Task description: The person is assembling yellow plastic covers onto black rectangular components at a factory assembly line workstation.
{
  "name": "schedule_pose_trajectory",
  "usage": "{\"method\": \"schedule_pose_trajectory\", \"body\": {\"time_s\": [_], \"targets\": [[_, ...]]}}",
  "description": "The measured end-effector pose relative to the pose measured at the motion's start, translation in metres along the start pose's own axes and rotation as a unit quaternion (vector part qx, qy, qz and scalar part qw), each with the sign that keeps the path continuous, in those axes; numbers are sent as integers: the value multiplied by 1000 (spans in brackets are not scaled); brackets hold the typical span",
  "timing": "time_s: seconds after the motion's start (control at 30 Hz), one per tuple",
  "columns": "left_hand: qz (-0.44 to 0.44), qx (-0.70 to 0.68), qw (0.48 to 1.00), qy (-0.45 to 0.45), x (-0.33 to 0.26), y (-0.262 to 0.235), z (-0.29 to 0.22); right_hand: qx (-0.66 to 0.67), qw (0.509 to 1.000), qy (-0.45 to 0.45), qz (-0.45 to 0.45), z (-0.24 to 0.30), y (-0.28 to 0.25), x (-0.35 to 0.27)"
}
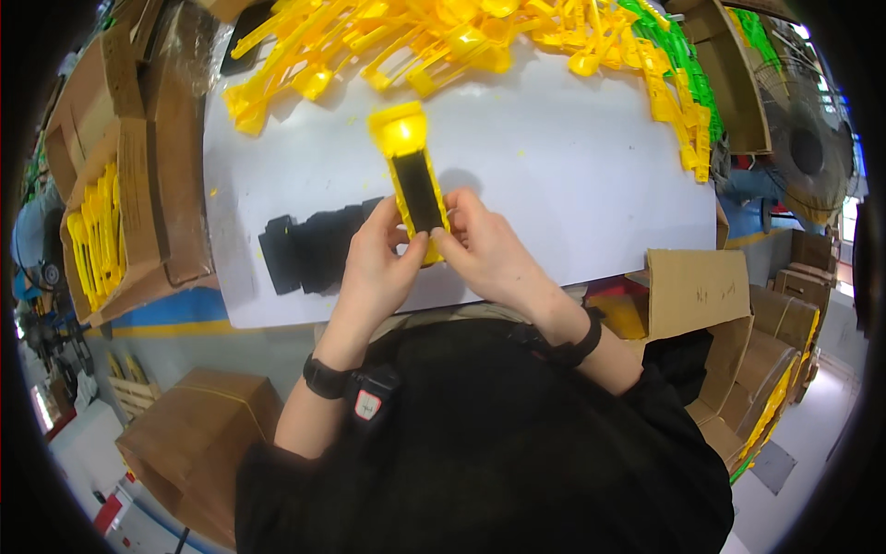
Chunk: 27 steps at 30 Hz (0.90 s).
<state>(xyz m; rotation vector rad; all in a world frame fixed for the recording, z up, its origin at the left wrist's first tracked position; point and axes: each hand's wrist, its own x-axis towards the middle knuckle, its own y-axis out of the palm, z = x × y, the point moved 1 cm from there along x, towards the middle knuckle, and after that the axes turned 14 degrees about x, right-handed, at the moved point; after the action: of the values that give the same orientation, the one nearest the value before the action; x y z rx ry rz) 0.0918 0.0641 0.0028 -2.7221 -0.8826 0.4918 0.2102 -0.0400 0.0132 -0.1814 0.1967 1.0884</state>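
Both hands, left hand [378,258] and right hand [480,249], grasping yellow plastic piece [406,157] with black pad [417,189] above white table [572,175]; likely risk: pad seating crooked under uneven thumb pressure; possibly slipping toward black pads [309,249].

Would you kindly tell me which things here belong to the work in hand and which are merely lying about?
In hand: yellow plastic part with black insert, held by left hand and right hand; black pads; heap of yellow parts.

Lying about: cardboard boxes, fan, green parts.

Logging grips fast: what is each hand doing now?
Left hand: closed on the yellow part.
Right hand: closed on the same yellow part.
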Motion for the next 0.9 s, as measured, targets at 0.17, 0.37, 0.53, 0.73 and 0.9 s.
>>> {"method": "schedule_pose_trajectory", "body": {"time_s": [0.17,0.37,0.53,0.73,0.9], "targets": [[19,-177,984,13,10,-20,-1,-11,998,-49,-33,-4,7,-2],[-130,-168,975,-70,13,5,-42,114,991,-61,16,-11,19,0],[-89,-217,968,-95,14,12,-37,69,997,-32,29,-14,15,1],[-112,-221,965,-86,15,9,-40,110,994,-25,13,-13,16,3],[-94,-186,976,-70,10,4,-44,144,989,-12,7,-17,24,7]]}}
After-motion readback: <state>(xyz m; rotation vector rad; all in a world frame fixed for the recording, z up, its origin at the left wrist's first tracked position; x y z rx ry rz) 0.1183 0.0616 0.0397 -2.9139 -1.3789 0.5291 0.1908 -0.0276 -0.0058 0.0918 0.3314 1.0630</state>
